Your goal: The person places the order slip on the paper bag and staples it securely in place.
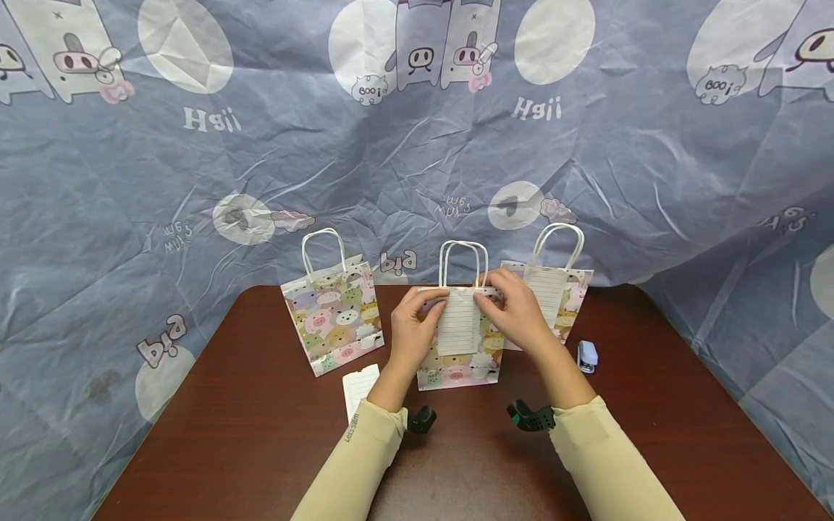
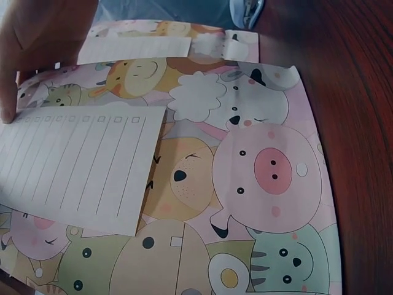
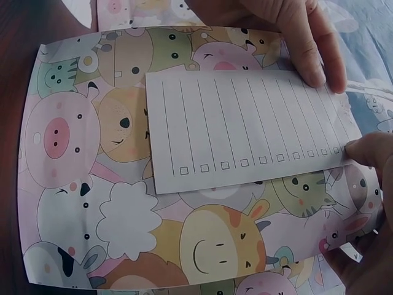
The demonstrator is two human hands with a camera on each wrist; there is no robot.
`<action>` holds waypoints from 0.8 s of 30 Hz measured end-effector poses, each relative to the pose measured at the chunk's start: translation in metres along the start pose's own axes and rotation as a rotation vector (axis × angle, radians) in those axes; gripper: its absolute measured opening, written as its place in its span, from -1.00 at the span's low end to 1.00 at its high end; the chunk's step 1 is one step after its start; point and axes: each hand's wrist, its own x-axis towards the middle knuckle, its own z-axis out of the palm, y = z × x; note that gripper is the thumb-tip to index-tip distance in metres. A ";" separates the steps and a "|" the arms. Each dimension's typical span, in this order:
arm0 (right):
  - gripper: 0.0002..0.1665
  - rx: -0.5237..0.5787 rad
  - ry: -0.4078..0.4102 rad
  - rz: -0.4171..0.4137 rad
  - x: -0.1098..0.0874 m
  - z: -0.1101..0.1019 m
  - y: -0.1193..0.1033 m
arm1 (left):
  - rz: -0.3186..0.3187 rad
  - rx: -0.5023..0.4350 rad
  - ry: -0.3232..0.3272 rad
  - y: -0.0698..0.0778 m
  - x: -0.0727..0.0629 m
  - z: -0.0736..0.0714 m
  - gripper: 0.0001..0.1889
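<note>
A paper gift bag (image 1: 459,373) printed with cartoon animals stands upright at the middle of the table, its white handles (image 1: 464,244) pointing up. Against its front lies a lined paper slip (image 1: 458,325) with a row of small checkboxes, its top edge level with the bag's rim. My left hand (image 1: 417,322) pinches the slip and bag rim at the upper left, thumb in front. At the upper right my right hand (image 1: 515,307) pinches the same rim, its thumb (image 3: 367,149) on the slip's corner and its fingers behind the bag.
A second animal-print bag (image 1: 339,318) stands at the left. Behind my right hand is a third bag (image 1: 575,297) with a lined slip on its front. A small blue stapler (image 1: 587,356) lies at the right. Another lined slip (image 1: 360,387) lies beside my left forearm.
</note>
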 end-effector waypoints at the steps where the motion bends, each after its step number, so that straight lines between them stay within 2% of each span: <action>1: -0.85 -0.001 0.001 -0.001 0.000 0.000 0.000 | 0.000 0.001 0.003 0.000 0.000 0.000 -0.86; 15: -0.78 -0.017 0.015 -0.022 -0.003 -0.002 0.001 | -0.035 -0.030 0.008 0.001 -0.002 0.001 -0.86; 19: -0.66 -0.005 0.043 -0.025 -0.008 -0.010 0.002 | -0.052 -0.045 0.008 0.001 -0.003 0.001 -0.86; 24: -0.61 0.008 0.083 -0.004 -0.016 -0.028 0.006 | -0.042 -0.068 0.007 0.001 -0.001 0.000 -0.85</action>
